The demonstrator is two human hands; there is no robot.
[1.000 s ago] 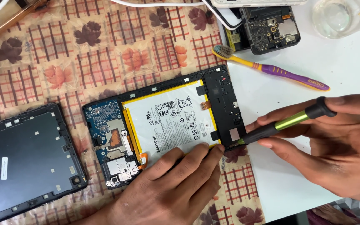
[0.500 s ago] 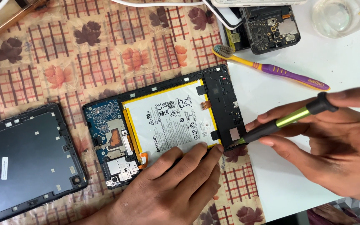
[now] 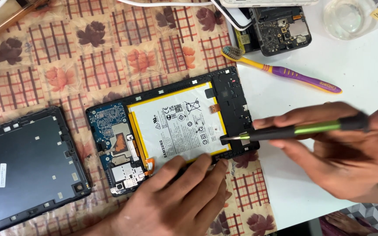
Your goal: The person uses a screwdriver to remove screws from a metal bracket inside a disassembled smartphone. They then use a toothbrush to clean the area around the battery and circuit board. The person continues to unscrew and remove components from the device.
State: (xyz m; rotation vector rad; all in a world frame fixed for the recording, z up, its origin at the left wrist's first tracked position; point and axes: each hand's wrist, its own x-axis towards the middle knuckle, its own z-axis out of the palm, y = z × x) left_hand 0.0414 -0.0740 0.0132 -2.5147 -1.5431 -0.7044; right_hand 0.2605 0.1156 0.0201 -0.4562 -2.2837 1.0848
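Tablet [image 3: 171, 140], opened with its back off, lies face down on the leaf-patterned cloth [image 3: 110, 57], its right end reaching onto the white tabletop [image 3: 364, 70]. The right hand [image 3: 351, 153] grasps a black and green screwdriver [image 3: 302, 130] between thumb and fingers, shaft nearly level, its tip touching the black frame at the right end of the tablet, just beside the lower right corner of the white battery [image 3: 178, 124]. The left hand [image 3: 176, 203] lies flat with fingers spread, holding nothing; its fingertips press on the tablet's lower edge, below the battery.

Inside the tablet, the battery fills the middle, and the blue circuit board [image 3: 112, 140] with its metal shields sits at the left end. To the left of the tablet, apart from it, lies the removed dark back cover [image 3: 22, 170], inner side up.

On the white tabletop above the right hand lies 1 yellow and purple toothbrush [image 3: 285, 72], bristles toward the cloth. Beyond it, at the top edge, sits a smaller opened phone [image 3: 281, 28] with its board exposed, white cables [image 3: 189, 3] running past it. A clear glass container [image 3: 346, 17] stands at the top right.
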